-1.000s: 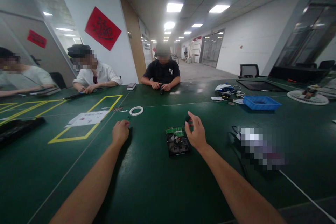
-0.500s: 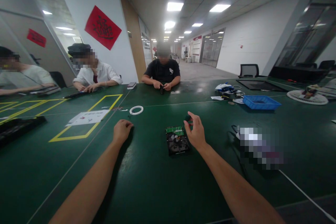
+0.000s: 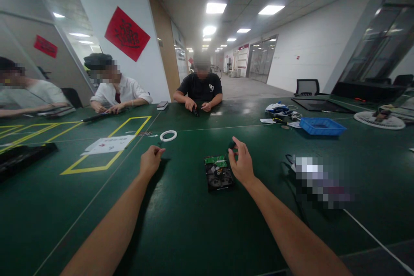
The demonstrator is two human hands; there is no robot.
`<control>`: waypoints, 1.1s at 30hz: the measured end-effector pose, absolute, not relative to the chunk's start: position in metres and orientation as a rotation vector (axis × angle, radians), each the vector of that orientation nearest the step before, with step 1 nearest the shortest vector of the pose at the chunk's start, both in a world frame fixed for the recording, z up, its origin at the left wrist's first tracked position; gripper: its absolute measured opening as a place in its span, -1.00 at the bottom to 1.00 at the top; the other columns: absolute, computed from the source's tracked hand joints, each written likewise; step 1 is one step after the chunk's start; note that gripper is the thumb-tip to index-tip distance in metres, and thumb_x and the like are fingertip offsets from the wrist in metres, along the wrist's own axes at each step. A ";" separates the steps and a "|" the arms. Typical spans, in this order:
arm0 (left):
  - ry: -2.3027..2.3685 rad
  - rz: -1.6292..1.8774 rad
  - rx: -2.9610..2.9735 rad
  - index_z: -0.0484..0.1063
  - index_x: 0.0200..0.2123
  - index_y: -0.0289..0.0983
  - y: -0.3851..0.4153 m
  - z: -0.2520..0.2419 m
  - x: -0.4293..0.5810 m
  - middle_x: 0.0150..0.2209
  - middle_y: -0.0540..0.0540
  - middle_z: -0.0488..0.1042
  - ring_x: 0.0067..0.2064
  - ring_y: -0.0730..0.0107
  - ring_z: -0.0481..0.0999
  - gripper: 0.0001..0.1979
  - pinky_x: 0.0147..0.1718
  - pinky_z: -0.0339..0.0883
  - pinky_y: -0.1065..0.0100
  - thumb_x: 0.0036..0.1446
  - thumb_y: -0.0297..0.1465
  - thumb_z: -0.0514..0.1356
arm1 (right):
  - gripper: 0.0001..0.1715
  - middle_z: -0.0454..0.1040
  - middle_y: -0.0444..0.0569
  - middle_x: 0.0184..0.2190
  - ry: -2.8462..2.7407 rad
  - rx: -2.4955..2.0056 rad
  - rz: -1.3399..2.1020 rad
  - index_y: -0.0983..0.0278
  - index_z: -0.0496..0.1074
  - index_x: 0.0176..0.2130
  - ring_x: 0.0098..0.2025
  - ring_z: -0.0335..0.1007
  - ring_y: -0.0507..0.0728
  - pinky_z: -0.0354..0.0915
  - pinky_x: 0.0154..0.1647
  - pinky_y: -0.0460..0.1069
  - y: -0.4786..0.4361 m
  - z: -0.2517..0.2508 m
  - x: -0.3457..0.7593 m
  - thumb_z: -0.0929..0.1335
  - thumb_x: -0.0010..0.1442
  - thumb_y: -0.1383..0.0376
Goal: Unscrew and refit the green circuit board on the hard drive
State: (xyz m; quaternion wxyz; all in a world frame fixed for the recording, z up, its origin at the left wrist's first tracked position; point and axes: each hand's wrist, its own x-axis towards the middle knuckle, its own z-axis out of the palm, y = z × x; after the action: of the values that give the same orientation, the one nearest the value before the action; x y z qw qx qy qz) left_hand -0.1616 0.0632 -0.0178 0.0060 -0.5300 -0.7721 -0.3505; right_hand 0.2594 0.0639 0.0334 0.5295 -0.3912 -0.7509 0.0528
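Observation:
A hard drive (image 3: 218, 174) lies on the green table in front of me, its green circuit board at the far end. Just beyond its right edge is my right hand (image 3: 242, 161), closed with thumb and fingertips round a small dark object (image 3: 231, 145), whose kind I cannot make out. To the drive's left, a hand's width or more away, my left hand (image 3: 150, 160) hovers just above the table with its fingers pinched together. Whatever is between those fingertips is too small to name. A white ring (image 3: 168, 136) lies just beyond this hand.
A white paper sheet (image 3: 108, 145) lies across yellow tape (image 3: 84, 170) at left. On the right are a blue tray (image 3: 321, 127), a blurred-out object (image 3: 320, 181) with a dark cable, and a white fan grille (image 3: 379, 120). Across the table a person (image 3: 200, 90) handles a dark item.
My left fingertips have risen and turned slightly, still pinched. My right hand and the hard drive are almost unmoved. The person opposite has shifted a hand and the dark item.

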 end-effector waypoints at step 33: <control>-2.357 -1.172 -1.824 0.50 -0.19 -0.19 0.060 -0.012 -0.147 -0.40 -0.02 0.59 -0.32 0.26 0.59 -0.76 -0.23 0.37 0.32 0.21 -0.18 0.17 | -0.41 0.36 0.13 0.12 -1.753 -0.931 0.126 0.15 0.15 0.34 0.03 0.41 0.23 0.51 -0.03 0.16 0.066 0.032 0.260 0.26 0.38 0.20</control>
State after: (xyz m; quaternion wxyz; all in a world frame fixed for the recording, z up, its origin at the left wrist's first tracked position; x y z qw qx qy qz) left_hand -0.1472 0.0599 -0.0124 -0.0304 -0.5693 -0.7356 -0.3658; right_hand 0.2600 0.0657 0.0322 0.5451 -0.3925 -0.7389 0.0533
